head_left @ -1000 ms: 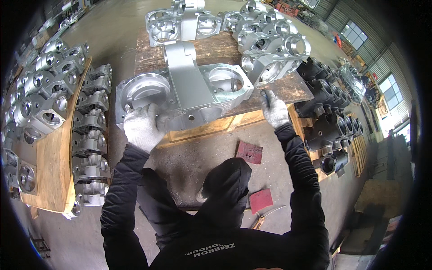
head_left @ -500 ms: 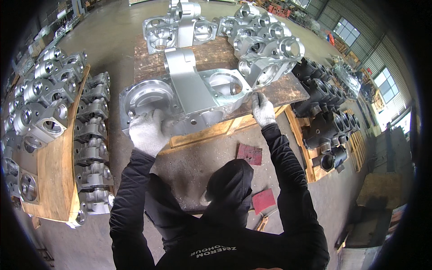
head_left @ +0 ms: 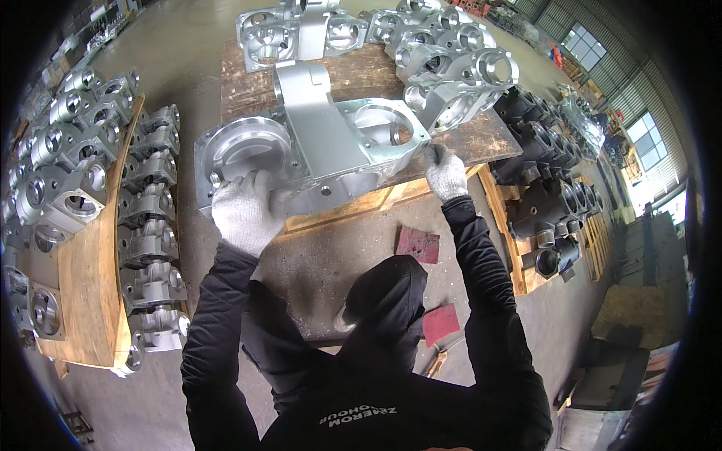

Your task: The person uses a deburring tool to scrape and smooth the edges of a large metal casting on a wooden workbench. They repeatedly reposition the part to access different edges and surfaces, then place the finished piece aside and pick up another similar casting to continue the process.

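A large silver metal casting [head_left: 323,150] lies at the near side of a worn wooden tabletop [head_left: 481,139]. It has a wide round bore at each end and a raised bracket between them. My left hand [head_left: 247,212], in a white knit glove, is closed over its near left edge beside the left bore. At the near right corner, my right hand [head_left: 447,173], gloved the same way, has its fingers curled in against the casting. Its fingertips look dark, and the corner partly hides them.
More silver castings [head_left: 451,60] stand behind on the tabletop. To the left, a wooden board [head_left: 90,293] carries similar castings, with another row beside it. Black castings [head_left: 553,214] sit on a pallet at right. Two red sheets [head_left: 440,325] lie on the floor near my legs.
The whole view has shifted slightly. Both hands keep their places on the casting, and my right wrist is a little higher in the picture.
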Demonstrator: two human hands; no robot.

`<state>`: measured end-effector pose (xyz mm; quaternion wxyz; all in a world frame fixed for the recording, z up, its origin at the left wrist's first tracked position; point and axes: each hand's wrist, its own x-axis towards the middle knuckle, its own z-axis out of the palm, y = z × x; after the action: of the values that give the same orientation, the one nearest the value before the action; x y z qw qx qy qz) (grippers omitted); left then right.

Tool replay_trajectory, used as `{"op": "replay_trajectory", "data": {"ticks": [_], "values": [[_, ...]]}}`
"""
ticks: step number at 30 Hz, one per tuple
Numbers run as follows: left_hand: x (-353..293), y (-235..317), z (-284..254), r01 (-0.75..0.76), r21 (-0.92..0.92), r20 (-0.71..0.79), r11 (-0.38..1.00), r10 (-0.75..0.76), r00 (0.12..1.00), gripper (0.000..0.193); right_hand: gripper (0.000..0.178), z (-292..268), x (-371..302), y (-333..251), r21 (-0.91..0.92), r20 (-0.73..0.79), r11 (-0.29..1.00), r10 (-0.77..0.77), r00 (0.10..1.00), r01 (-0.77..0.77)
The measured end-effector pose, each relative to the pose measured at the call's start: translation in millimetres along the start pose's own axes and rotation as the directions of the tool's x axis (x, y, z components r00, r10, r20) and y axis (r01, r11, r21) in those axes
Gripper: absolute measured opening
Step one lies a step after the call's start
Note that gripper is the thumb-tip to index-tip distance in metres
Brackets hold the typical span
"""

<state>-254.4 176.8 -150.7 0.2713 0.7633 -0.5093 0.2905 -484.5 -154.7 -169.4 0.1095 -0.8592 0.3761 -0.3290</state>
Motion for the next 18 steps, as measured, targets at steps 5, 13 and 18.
{"op": "replay_trajectory", "data": {"ticks": [5,13,18], "values": [[0.3,0.5,1.8,0.018,-0.019,-0.001,1.000,-0.018,1.000,0.026,0.023,-3.1,-0.6,-15.5,-0.309,0.007,0.950,-0.039,0.999,0.039],[-0.4,0.9,2.4,0.094,-0.007,0.063,0.996,-0.093,0.994,0.026,0.027,-0.3,-17.6,-41.2,-0.357,0.044,0.924,-0.132,0.990,0.139],[-1.0,0.0,2.8,0.058,0.027,0.007,0.998,-0.058,0.998,0.029,0.029,0.6,-41.1,-61.5,-0.393,0.049,0.892,-0.223,0.974,0.224]]}}
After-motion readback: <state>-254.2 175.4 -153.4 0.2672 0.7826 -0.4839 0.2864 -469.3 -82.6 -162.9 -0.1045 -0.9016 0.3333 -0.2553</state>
